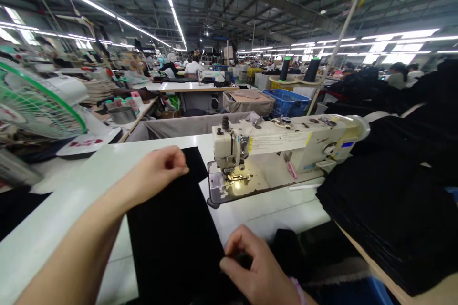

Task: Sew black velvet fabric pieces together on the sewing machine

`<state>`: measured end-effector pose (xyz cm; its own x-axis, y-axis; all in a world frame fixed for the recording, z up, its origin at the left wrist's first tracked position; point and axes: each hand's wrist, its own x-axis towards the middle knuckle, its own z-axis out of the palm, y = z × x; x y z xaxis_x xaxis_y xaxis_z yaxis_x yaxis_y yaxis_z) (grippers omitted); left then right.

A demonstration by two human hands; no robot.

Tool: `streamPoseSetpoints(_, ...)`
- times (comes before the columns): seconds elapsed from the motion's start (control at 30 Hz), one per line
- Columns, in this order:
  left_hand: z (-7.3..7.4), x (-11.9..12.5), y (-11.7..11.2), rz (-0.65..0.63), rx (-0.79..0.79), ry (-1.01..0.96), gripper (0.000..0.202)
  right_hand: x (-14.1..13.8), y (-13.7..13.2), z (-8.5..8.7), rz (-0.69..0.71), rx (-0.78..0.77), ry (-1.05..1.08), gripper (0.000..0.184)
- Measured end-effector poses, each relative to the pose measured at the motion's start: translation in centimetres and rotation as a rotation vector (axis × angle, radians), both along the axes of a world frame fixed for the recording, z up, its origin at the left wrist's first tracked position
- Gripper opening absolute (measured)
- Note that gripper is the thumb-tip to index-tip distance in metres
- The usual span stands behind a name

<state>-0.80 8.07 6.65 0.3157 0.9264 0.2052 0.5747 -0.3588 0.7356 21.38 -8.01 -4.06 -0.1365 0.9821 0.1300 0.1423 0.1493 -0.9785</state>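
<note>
A long black fabric piece (175, 233) lies over the pale tabletop, left of the sewing machine (275, 145). My left hand (161, 171) is closed in a pinch at the upper part of the fabric, thumb against forefinger; the bit between the fingertips is hard to make out. Lower down, my right hand (254, 267) pinches the fabric's right edge, its other fingers curled in. The machine's needle and presser foot (229, 174) stand over a lit metal plate, apart from the fabric. Pink-handled snips (290, 167) rest on the machine bed.
A thick stack of black fabric (390, 219) rises at the right, beside the machine. A green-rimmed fan (43, 100) stands at the left. Behind the table are a blue crate (286, 102), a cloth-covered box (248, 102) and black thread cones (311, 70). Other people sit farther back.
</note>
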Motion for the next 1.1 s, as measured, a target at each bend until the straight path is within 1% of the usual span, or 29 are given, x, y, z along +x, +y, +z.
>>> streamPoseSetpoints(0.03, -1.3, 1.3, 1.1, -0.051, -0.035, 0.019, 0.016, -0.1, -0.4, -1.0, 0.000, 0.000, -0.042, 0.009)
streamPoseSetpoints(0.1, -4.7, 4.0, 2.8, -0.087, -0.074, 0.027, 0.013, 0.0, -0.7, -3.2, -0.037, 0.066, -0.138, 0.012)
streamPoseSetpoints(0.17, -8.4, 6.0, 3.8, -0.096, -0.095, 0.015, 0.014, 0.5, -0.6, -5.0, -0.073, 0.206, -0.238, 0.019)
streamPoseSetpoints(0.2, -10.0, 6.7, 4.0, -0.092, -0.097, 0.005, 0.014, 0.8, -0.6, -5.7, -0.076, 0.294, -0.288, 0.023)
streamPoseSetpoints(0.23, -11.2, 7.1, 4.1, -0.085, -0.097, -0.005, 0.015, 1.1, -0.6, -6.3, -0.074, 0.384, -0.337, 0.026)
streamPoseSetpoints(0.27, -12.1, 7.3, 4.0, -0.078, -0.095, -0.015, 0.015, 1.5, -0.6, -6.6, -0.070, 0.467, -0.387, 0.028)
streamPoseSetpoints(0.3, -12.7, 7.3, 3.9, -0.072, -0.092, -0.024, 0.015, 1.8, -0.6, -6.8, -0.065, 0.538, -0.435, 0.030)
streamPoseSetpoints(0.33, -13.1, 7.3, 3.8, -0.070, -0.090, -0.030, 0.014, 2.0, -0.6, -6.9, -0.063, 0.592, -0.478, 0.029)
streamPoseSetpoints(0.4, -13.2, 7.1, 3.7, -0.075, -0.091, -0.035, 0.010, 2.4, -0.7, -6.7, -0.068, 0.644, -0.543, 0.026)
streamPoseSetpoints(0.5, -12.9, 7.0, 3.9, -0.078, -0.098, -0.025, 0.004, 2.7, -0.6, -6.1, -0.078, 0.674, -0.615, 0.023)
streamPoseSetpoints(0.6, -12.9, 7.7, 4.8, -0.037, -0.097, 0.008, 0.006, 2.8, -0.1, -5.8, -0.104, 0.659, -0.676, 0.022)
streamPoseSetpoints(0.7, -13.2, 8.5, 5.9, 0.008, -0.097, 0.064, 0.011, 2.9, 0.5, -5.9, -0.119, 0.662, -0.658, 0.023)
streamPoseSetpoints(0.8, -13.4, 9.0, 6.8, 0.033, -0.094, 0.129, 0.013, 3.0, 1.0, -6.0, -0.099, 0.672, -0.626, 0.025)
streamPoseSetpoints(0.9, -13.1, 9.0, 7.1, 0.031, -0.068, 0.181, 0.012, 3.1, 1.3, -6.1, -0.064, 0.666, -0.625, 0.025)
streamPoseSetpoints(0.97, -12.5, 8.9, 6.4, 0.034, -0.018, 0.207, 0.010, 3.2, 1.3, -6.1, -0.042, 0.661, -0.632, 0.025)
streamPoseSetpoints(1.0, -12.1, 8.8, 5.5, 0.043, 0.020, 0.220, 0.010, 3.3, 1.3, -6.0, -0.032, 0.657, -0.635, 0.025)
streamPoseSetpoints(1.07, -11.4, 8.7, 2.7, 0.062, 0.097, 0.243, 0.013, 3.4, 1.2, -6.0, -0.016, 0.649, -0.635, 0.027)
streamPoseSetpoints(1.1, -11.2, 8.6, 0.8, 0.039, 0.126, 0.256, 0.013, 3.5, 1.1, -5.9, -0.011, 0.645, -0.631, 0.028)
